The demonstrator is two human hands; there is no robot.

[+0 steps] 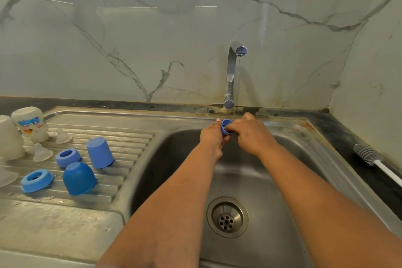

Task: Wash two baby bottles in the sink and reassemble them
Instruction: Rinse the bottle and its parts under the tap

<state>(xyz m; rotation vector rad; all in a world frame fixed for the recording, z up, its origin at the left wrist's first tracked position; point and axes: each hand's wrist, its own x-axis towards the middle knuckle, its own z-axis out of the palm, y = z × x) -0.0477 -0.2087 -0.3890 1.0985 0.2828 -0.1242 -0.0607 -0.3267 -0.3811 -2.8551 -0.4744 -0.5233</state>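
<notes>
Both my hands hold a small blue bottle part (225, 125) over the far side of the sink basin (261, 180), under a thin stream from the tap (233, 72). My left hand (212, 139) grips it from the left, my right hand (252, 135) from the right with fingers over its rim. On the drainboard (130, 137) at left stand two upturned clear bottles (31, 124) (8, 137), two blue caps (99, 153) (78, 178), two blue collar rings (67, 156) (37, 180) and clear teats (42, 153).
A bottle brush (369, 156) with a white handle lies on the dark counter at right. The drain (227, 217) sits in the middle of the basin. A marbled wall rises close behind the tap.
</notes>
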